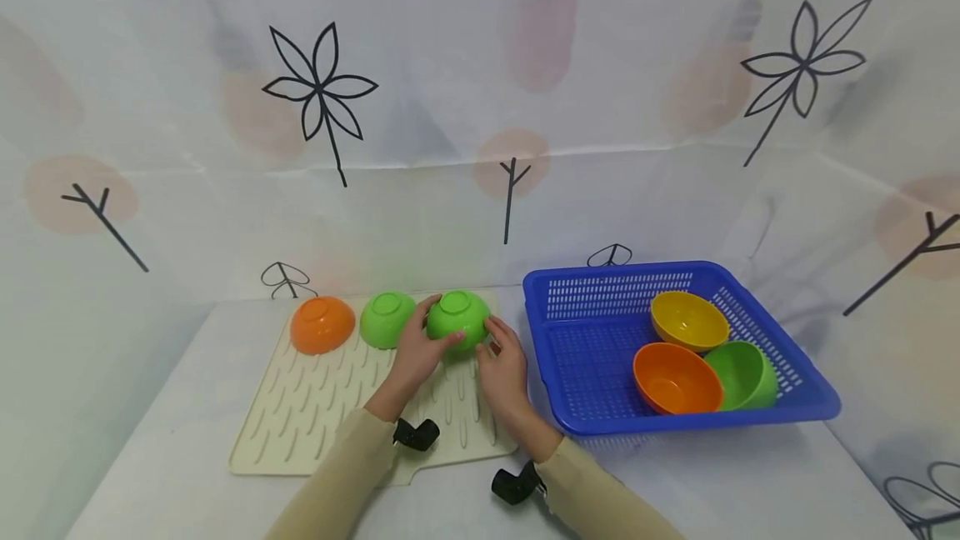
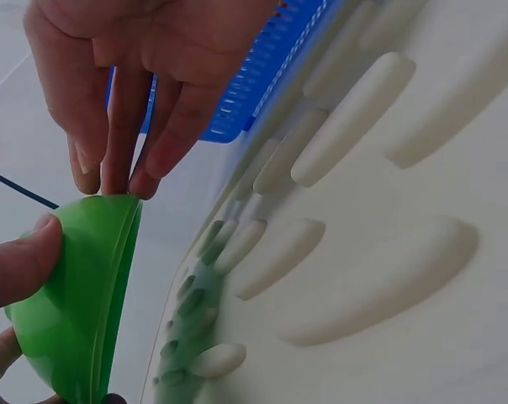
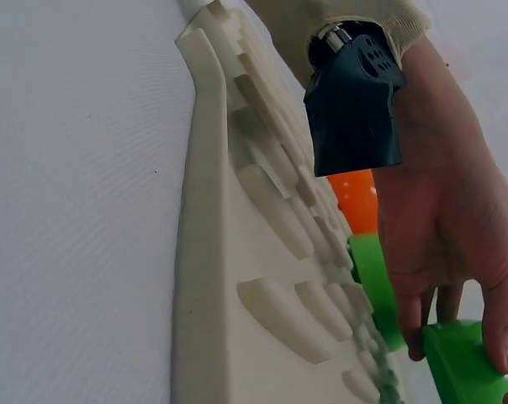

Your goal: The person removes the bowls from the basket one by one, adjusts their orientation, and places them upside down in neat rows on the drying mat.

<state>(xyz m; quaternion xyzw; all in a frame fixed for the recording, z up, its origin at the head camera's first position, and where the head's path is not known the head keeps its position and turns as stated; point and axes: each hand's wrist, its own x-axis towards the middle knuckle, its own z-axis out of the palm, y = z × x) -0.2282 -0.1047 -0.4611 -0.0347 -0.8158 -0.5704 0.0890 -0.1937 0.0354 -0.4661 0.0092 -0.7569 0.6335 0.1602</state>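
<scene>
A green bowl (image 1: 457,312), bottom up and tilted, is held between both hands over the back right of the cream ridged drying mat (image 1: 315,427). My left hand (image 1: 420,348) grips its left side, thumb on the outside wall, as the right wrist view also shows. At its right edge my right hand (image 1: 504,369) pinches the rim with its fingertips. In the left wrist view the rim of the bowl (image 2: 77,286) stands apart from the mat's ridges. Just left of it, a second green bowl (image 1: 387,319) and an orange bowl (image 1: 322,325) lie upside down on the mat.
To the right stands a blue plastic basket (image 1: 585,357) with slotted walls. Inside, at its right side, sit a yellow bowl (image 1: 688,321), an orange bowl (image 1: 677,379) and a green bowl (image 1: 742,375). A patterned white cloth (image 1: 420,223) hangs behind the table.
</scene>
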